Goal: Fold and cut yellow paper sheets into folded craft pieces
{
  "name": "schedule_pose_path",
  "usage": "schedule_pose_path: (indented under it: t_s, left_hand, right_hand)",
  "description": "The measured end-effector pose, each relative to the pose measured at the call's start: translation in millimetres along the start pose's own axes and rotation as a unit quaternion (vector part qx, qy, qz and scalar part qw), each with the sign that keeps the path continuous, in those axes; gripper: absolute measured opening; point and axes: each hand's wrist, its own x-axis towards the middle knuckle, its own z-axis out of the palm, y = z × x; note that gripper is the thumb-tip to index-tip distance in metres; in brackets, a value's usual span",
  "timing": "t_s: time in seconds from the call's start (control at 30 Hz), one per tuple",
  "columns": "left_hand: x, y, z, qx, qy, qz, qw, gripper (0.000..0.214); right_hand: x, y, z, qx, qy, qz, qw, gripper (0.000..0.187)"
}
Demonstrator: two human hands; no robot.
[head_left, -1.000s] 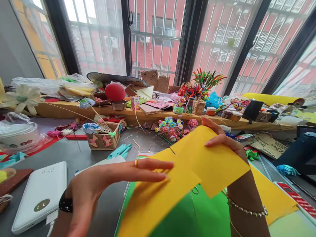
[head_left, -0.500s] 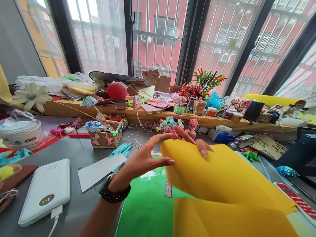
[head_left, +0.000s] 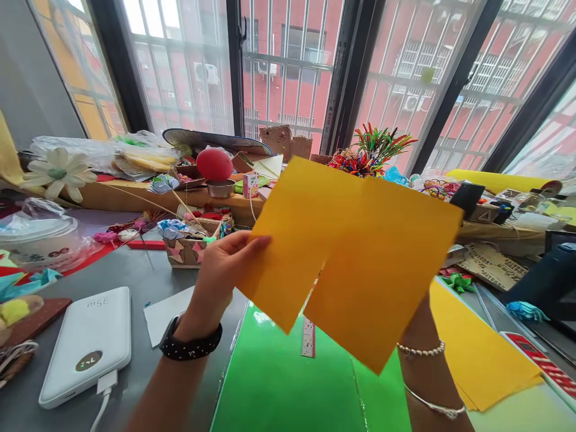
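Observation:
A sheet of yellow paper [head_left: 355, 258], partly split from its lower edge upward, is held up in front of me above the green cutting mat [head_left: 288, 384]. My left hand [head_left: 225, 270] grips its left edge with the fingers closed on it. My right hand is hidden behind the sheet; only its wrist with bracelets [head_left: 420, 351] shows below. A ruler [head_left: 308, 336] lies on the mat under the paper. More yellow paper [head_left: 481, 354] lies flat on the mat at the right.
A white power bank [head_left: 87, 342] with a cable lies at the left, a white paper slip [head_left: 164, 312] beside it. A small decorated basket [head_left: 189, 246], paper flowers and craft clutter crowd the ledge behind. A dark device [head_left: 546, 282] stands at the right.
The yellow sheet went from lying low and folded over the mat to being lifted upright and spread flat. My left hand shifted to its left edge; my right hand went behind it.

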Motion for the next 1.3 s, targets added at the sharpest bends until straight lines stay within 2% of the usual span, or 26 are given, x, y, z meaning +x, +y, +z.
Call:
schedule_pose_path:
  t_s: [0.07,0.1,0.13,0.2,0.27,0.33,0.4,0.5,0.6,0.77,0.97,1.13,1.3]
  left_hand:
    - [0,2,0.6,-0.022,0.048,0.018,0.998,0.015]
    - [1,2,1.0,-0.027,0.060,0.027,0.997,0.014]
    - [0,2,1.1,-0.026,0.066,0.035,0.997,0.013]
    - [0,1,0.1,-0.006,0.056,0.041,0.998,0.012]
    - [0,0,-3.8,0.035,-0.003,0.028,0.999,0.012]
    - [2,-1,-10.1,0.070,-0.098,0.011,0.993,0.015]
    - [4,-2,-16.5,0.070,-0.167,0.005,0.983,0.020]
    - [5,-4,-19.7,0.032,-0.194,-0.003,0.980,0.022]
    - [0,-3,-12.3,0.035,-0.170,-0.009,0.985,0.018]
    - [-13,1,4.9,0.036,-0.050,0.038,0.997,0.018]
    - [-21,4,9.8,0.059,0.011,0.106,0.993,0.011]
    - [-24,5,10.9,0.050,0.025,0.128,0.990,0.014]
    - [-27,7,12.0,0.053,0.027,0.084,0.995,0.012]
  right_hand:
    - [-3,-9,0,0.126,-0.041,0.033,0.991,0.073]
    - [-5,-13,1,0.173,-0.060,0.041,0.982,0.078]
    - [-7,-16,2,0.203,-0.067,0.046,0.976,0.074]
    - [-9,-20,5,0.205,-0.033,0.047,0.977,0.047]
    - [-12,-20,6,0.161,0.037,0.047,0.985,0.024]
    - [-14,-20,5,0.109,0.072,0.052,0.990,0.017]
    - [-17,-20,3,0.073,0.056,0.058,0.994,0.017]
    - [-20,-22,3,0.067,0.021,0.080,0.994,0.019]
    - [-22,-27,9,0.084,0.027,0.106,0.990,0.021]
    - [-22,-31,16,0.075,0.054,0.121,0.988,0.022]
    - [-21,-28,12,0.106,0.044,0.161,0.980,0.023]
    - [-19,-25,9,0.153,-0.015,0.165,0.974,0.021]
    - [-19,-25,7,0.136,-0.003,0.157,0.978,0.020]
